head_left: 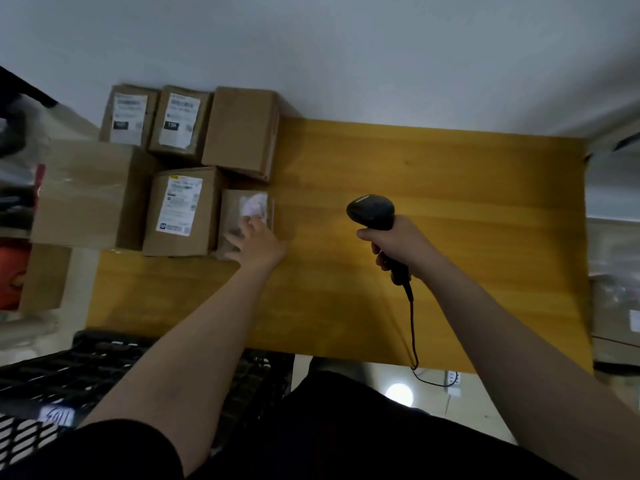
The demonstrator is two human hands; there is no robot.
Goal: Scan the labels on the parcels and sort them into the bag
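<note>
On the table (450, 188), left side: six cardboard parcels clustered, three showing white labels.
Left hand (258, 242): fingers spread, resting on the small parcel (246, 216) nearest the table's middle; not closed around it, though blur makes contact uncertain.
Right hand (403, 245): wrapped around the black scanner (372, 212), well right of that parcel.
Black mesh bag (69, 375): below the table's near-left edge.
</note>
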